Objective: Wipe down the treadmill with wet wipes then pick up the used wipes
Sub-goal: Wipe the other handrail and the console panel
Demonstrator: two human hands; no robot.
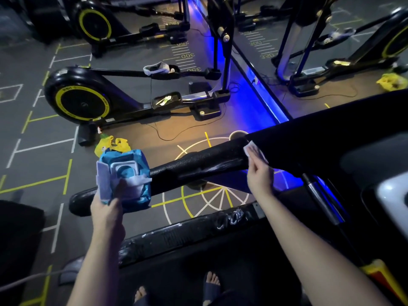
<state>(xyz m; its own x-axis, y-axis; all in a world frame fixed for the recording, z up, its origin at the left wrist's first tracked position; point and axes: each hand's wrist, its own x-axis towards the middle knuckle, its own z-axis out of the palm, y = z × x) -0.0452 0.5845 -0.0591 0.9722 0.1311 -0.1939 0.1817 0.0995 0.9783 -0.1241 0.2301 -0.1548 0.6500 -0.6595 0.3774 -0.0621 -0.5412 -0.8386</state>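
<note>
Wiping at the far end of the treadmill's handrail [198, 166], hard against the console: white wet wipe [254, 150] laid on the black padding, pinched between thumb and fingers of the right hand [259, 173]. Wet sheen along the handrail just short of the wipe, likely ground already covered. Near end of the handrail partly hidden behind the blue wipes pack [124, 180], gripped by the left hand [108, 208], fingers curled round it, lid flipped up, a sheet poking out; kept close, presumably for a quick refill. Below the handrail, side rail [187, 235] with white scuffs, probably next. On the floor beyond the handrail, yellow bag [112, 145], then elliptical trainer [81, 96].
</note>
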